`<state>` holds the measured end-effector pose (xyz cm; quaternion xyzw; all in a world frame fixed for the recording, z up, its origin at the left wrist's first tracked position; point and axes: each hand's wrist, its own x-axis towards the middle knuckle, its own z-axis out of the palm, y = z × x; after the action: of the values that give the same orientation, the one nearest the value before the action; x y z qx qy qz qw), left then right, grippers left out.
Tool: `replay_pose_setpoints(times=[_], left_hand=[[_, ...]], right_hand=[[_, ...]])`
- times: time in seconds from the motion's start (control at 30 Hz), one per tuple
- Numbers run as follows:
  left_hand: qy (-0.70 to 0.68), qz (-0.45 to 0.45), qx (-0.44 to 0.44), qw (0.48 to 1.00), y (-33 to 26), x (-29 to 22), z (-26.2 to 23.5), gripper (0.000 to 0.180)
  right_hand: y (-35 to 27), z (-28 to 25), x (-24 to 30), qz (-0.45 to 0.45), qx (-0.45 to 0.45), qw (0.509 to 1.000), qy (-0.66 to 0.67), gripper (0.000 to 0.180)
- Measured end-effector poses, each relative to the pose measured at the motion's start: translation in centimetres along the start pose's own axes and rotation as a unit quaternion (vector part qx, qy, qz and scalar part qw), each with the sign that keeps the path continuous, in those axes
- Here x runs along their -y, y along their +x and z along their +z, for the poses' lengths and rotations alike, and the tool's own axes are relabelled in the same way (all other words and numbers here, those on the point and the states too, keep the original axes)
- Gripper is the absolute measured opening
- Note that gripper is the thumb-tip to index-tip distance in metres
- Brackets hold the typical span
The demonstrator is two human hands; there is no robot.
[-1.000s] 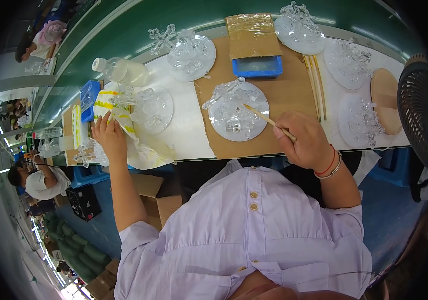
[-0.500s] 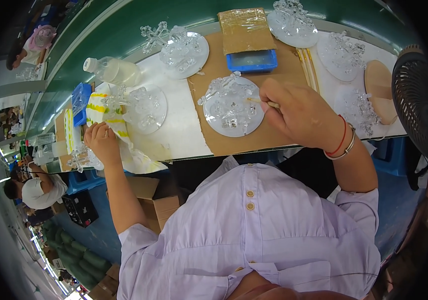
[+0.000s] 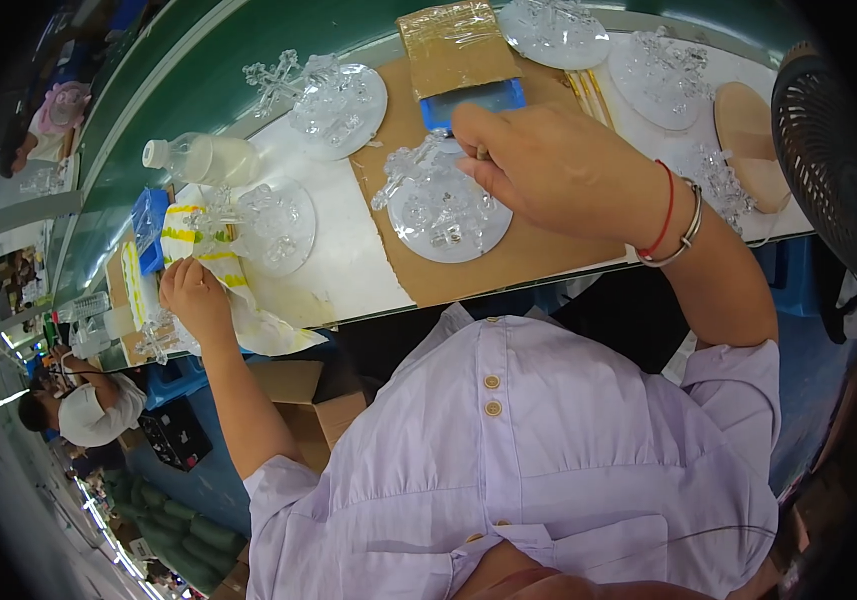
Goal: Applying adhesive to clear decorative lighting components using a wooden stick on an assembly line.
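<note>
My right hand (image 3: 539, 160) pinches a thin wooden stick (image 3: 482, 152), most of it hidden by the fingers. The hand hovers over the front edge of a blue tray (image 3: 489, 97), partly covered by a film-wrapped cardboard piece (image 3: 457, 45). Just below lies a round white disc with clear plastic branching parts (image 3: 449, 215) on it. My left hand (image 3: 197, 297) rests at the edge of a white cloth with yellow stripes (image 3: 234, 268), fingers slightly bent. Beside that cloth is another disc with clear parts (image 3: 277, 225).
More discs with clear parts (image 3: 339, 110) stand along the back. A bottle of pale liquid (image 3: 204, 160) lies at the left near a blue box (image 3: 151, 225). Thin sticks (image 3: 589, 95) lie on the cardboard sheet (image 3: 539, 245). A black fan (image 3: 829, 150) stands at the right edge.
My right hand has moved up and left, from above the disc to the blue tray, carrying the stick. My left hand stays at the cloth. The whole view has shifted slightly.
</note>
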<state>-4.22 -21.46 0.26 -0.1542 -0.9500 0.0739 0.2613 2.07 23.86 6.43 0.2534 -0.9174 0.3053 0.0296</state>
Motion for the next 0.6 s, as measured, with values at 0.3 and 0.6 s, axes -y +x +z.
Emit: replay_pose_setpoints(times=[0.3, 0.6], left_hand=[[0.014, -0.026, 0.025, 0.999, -0.7, 1.2, 0.7, 0.014], [0.028, -0.006, 0.021, 0.999, -0.1, 0.7, 1.0, 0.022]], right_hand=[[-1.3, -0.3, -0.6, -0.002, -0.063, 0.996, 0.065, 0.012], [-0.9, -0.1, -0.4, 0.018, -0.036, 0.997, 0.064, 0.010]])
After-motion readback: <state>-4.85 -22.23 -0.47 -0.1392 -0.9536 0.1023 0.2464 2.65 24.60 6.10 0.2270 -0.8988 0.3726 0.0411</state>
